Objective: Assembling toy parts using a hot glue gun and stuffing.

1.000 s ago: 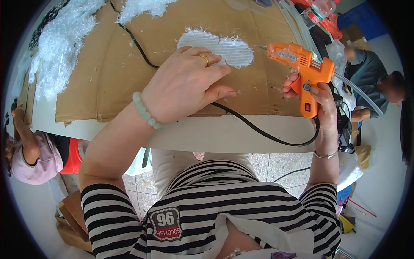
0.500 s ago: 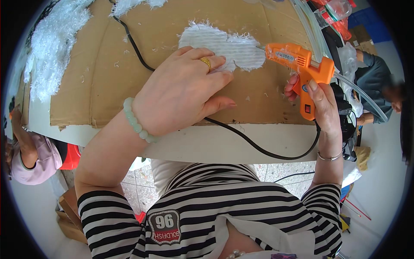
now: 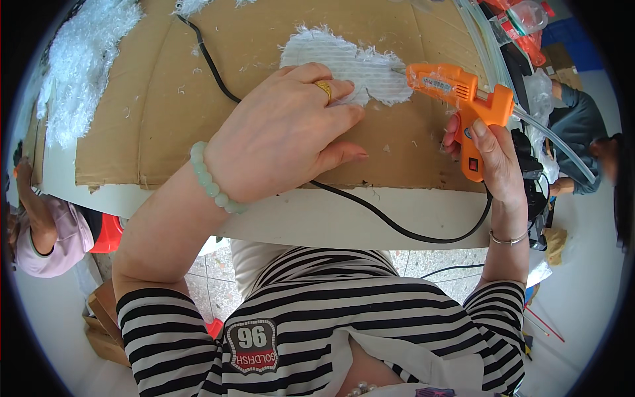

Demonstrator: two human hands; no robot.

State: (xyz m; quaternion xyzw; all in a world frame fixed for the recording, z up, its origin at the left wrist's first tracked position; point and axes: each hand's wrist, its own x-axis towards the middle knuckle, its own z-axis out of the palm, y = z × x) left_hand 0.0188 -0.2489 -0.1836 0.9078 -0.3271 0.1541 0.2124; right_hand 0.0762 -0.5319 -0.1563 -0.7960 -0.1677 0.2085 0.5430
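Wrapping its grip around the handle (image 3: 471,152) of an orange glue gun (image 3: 471,104), the right hand (image 3: 500,159) points the nozzle (image 3: 401,71) left, at the right end of a white fabric piece (image 3: 374,69). The left hand (image 3: 284,126) (wearing a pale green bead bracelet (image 3: 201,170)) rests on that piece, grip loose, thumb apart. The fabric lies on brown cardboard (image 3: 159,112) atop a white tabletop (image 3: 297,221).

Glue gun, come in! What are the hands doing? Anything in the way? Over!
Right hand gripping glue gun, nozzle at right end of white cloth. Left hand on cloth's near edge. Black cord running under left hand.
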